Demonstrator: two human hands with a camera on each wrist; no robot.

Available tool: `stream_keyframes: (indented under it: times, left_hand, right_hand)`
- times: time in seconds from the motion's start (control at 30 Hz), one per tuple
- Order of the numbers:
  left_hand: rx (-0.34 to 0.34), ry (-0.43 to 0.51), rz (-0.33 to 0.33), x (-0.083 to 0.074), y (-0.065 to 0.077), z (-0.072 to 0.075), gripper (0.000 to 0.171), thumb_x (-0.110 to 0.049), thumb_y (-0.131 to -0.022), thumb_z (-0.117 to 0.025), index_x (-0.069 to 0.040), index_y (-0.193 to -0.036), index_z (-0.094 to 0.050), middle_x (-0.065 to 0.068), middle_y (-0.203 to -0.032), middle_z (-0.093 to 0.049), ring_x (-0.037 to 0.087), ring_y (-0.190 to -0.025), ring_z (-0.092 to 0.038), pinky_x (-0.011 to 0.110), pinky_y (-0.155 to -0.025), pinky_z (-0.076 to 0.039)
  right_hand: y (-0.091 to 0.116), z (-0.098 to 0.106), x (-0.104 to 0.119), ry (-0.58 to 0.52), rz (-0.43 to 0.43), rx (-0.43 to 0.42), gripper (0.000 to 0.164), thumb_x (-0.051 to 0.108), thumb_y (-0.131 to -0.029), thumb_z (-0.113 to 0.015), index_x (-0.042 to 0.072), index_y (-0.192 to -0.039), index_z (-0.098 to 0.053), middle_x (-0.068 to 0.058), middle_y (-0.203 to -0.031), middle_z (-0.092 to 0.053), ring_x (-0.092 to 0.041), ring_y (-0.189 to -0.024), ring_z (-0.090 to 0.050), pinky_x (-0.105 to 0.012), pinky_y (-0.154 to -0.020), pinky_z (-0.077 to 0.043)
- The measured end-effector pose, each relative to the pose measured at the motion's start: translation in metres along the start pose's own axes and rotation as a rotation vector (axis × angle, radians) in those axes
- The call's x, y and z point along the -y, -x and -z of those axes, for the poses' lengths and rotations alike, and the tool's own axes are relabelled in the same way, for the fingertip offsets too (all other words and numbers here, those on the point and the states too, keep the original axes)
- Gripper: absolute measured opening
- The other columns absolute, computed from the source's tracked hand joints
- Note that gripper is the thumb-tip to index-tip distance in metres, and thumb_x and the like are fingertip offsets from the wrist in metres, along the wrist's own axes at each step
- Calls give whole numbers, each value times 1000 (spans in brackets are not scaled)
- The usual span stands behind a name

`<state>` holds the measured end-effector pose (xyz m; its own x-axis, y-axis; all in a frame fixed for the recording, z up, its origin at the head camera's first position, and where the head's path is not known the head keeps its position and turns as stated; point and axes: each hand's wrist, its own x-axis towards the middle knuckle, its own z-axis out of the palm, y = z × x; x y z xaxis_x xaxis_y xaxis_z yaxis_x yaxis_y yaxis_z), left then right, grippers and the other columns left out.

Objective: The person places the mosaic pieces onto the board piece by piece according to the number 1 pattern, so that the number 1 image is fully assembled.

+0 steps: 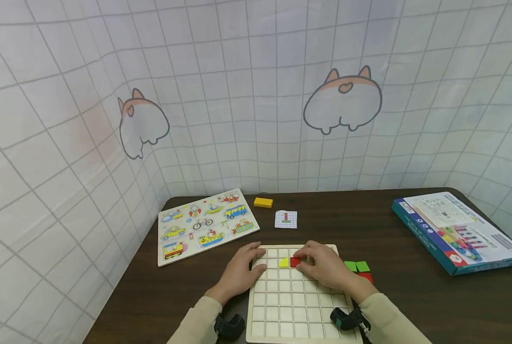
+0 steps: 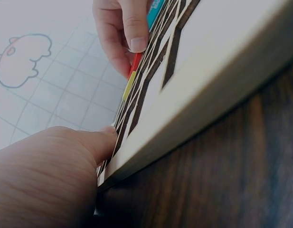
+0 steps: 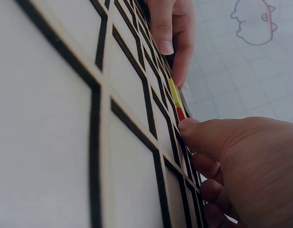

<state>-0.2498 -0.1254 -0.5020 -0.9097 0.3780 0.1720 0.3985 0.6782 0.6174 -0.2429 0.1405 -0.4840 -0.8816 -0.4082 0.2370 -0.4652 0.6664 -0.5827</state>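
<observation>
A pale wooden grid board (image 1: pixel 279 300) lies flat before me. In one of its upper cells sits a yellow tile (image 1: pixel 283 263), with a red tile (image 1: pixel 295 262) in the neighbouring cell to the right. My right hand (image 1: pixel 324 265) pinches the red tile between thumb and index finger; the right wrist view shows the thumb (image 3: pixel 203 135) against its edge. At the board's upper left, my left hand (image 1: pixel 240 270) rests with fingers spread and relaxed. Its thumb (image 2: pixel 96 142) touches the board's left side in the left wrist view.
Right of the board lie green tiles (image 1: pixel 356 266) and a red one, partly behind the right forearm. Beyond the board are a small patterned card (image 1: pixel 286 219) and a yellow block (image 1: pixel 263 202). A vehicle picture puzzle (image 1: pixel 208 227) is back left, a flat box (image 1: pixel 460 234) at right.
</observation>
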Motion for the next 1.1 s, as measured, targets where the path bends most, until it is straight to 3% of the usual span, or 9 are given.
stream_keyframes:
  times: [0.57,1.1]
  left_hand:
    - [1,4,-1,0,0,0,39,-31,-97,-62,-13,-132,-61,5,-151,-41,30,-140,-36,51,-110,-37]
    - [6,5,4,1,-1,0,40,-31,-97,-62,-13,-133,-60,4,-152,-40,29,-141,-35,51,-111,-36]
  right_hand:
    - [-1,-1,-1,-10,-27,-1,23,21,-89,-73,14,-111,-71,10,-92,-56,-10,-76,-48,-25,-67,-45]
    - [-1,0,-2,-15,-18,4,16,17,-90,-72,18,-106,-72,10,-95,-58,-8,-76,-48,-25,-67,-45]
